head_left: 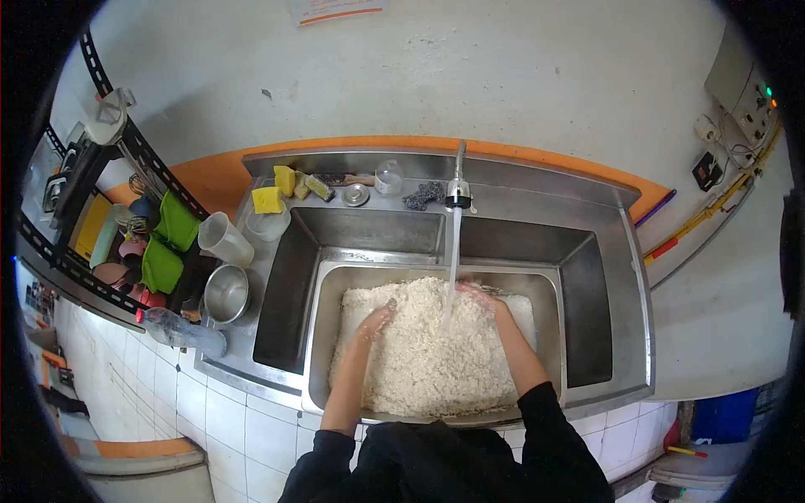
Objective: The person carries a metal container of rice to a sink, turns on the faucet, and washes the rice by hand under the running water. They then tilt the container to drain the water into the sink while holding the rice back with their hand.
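Observation:
A large steel pan (558,335) sits across the sink and holds a heap of off-white, lumpy grain-like food (436,360) in cloudy water. My left hand (379,318) rests in the heap on its left side, fingers stretched out and partly sunk in it. At the far side of the pan, my right hand (480,295) lies with its fingers extended toward the water stream. The tap (458,197) is running, and its stream (453,260) falls into the pan between my hands.
The double sink (285,293) surrounds the pan. Yellow sponges (268,199), a scouring pad (426,195), a plastic jug (225,239), a steel bowl (226,293) and a plastic bottle (180,329) stand along the counter. A rack with green bins (163,264) is at left.

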`<state>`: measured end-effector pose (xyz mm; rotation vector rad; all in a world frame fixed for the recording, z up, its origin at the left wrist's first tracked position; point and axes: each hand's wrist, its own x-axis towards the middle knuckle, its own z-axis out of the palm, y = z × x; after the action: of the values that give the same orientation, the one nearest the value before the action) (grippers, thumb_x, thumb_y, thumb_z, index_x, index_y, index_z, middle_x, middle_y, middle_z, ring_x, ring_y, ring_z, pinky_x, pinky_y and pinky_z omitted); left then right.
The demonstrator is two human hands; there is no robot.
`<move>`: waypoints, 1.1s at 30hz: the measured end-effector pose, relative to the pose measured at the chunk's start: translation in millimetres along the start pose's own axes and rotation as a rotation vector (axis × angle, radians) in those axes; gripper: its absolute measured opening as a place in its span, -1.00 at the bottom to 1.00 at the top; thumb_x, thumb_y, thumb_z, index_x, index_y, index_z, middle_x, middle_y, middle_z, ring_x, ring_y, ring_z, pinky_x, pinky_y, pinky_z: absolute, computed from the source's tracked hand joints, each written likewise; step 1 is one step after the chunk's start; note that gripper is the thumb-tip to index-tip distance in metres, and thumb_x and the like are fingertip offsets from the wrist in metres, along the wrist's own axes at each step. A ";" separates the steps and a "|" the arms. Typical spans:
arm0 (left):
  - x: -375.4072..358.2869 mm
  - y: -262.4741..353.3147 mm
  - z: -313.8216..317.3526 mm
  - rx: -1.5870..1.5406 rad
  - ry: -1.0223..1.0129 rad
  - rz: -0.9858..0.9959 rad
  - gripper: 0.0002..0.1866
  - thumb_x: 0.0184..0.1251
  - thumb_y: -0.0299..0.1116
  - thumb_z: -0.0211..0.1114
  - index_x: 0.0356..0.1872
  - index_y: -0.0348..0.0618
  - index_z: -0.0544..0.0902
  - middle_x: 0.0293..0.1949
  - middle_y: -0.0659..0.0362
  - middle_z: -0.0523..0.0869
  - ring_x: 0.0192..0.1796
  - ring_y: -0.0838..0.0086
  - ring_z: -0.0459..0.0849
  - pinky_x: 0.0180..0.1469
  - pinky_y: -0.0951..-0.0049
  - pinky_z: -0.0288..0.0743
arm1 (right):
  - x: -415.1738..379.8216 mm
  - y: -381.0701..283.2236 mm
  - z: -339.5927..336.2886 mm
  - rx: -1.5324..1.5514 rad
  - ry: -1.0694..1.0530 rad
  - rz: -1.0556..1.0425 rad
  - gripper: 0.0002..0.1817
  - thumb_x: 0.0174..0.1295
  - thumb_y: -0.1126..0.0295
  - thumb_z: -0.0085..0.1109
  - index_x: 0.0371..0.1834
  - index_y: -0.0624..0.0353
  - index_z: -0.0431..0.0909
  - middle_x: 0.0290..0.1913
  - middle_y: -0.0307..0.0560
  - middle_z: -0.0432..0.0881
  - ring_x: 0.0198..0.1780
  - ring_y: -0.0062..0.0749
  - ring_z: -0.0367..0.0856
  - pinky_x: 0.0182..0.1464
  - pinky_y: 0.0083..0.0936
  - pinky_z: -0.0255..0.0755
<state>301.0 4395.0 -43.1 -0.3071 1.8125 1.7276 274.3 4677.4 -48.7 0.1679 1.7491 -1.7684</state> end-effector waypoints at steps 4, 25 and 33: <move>-28.4 34.1 24.4 -0.166 -0.022 -0.164 -0.17 0.02 0.25 -0.10 0.21 -0.12 -0.04 0.22 0.07 0.03 0.23 0.27 0.06 0.19 0.25 -0.03 | 36.2 9.2 19.3 -0.170 -0.215 -0.072 -0.32 -0.07 -0.12 -0.03 0.09 0.05 0.25 0.13 -0.07 0.23 0.17 -0.27 0.11 0.19 -0.42 -0.03; -36.2 34.4 41.2 0.952 -0.432 0.367 -0.44 -0.54 -0.34 0.40 -0.27 -0.17 0.51 -0.33 0.01 0.58 -0.23 0.20 0.53 -0.16 0.42 0.39 | -115.5 -22.2 161.1 -1.548 0.140 0.040 -0.02 -0.41 0.08 0.32 0.10 0.38 0.07 0.21 0.33 -0.31 0.19 0.36 -0.25 -0.14 0.37 0.01; 13.2 -18.0 23.8 1.073 0.030 0.667 -0.24 -0.47 -0.37 0.32 0.01 -0.09 0.30 -0.16 -0.09 0.48 -0.09 0.14 0.45 -0.09 0.34 0.37 | -51.3 -16.3 134.7 -1.156 0.370 -0.025 -0.51 -0.22 0.39 0.12 -0.16 0.39 0.29 -0.02 0.32 0.23 -0.12 0.27 0.33 -0.28 -0.09 0.37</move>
<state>306.9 4419.0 -64.5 0.7826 2.7332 0.8216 351.9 4567.6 5.8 -0.0333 2.7447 -0.5215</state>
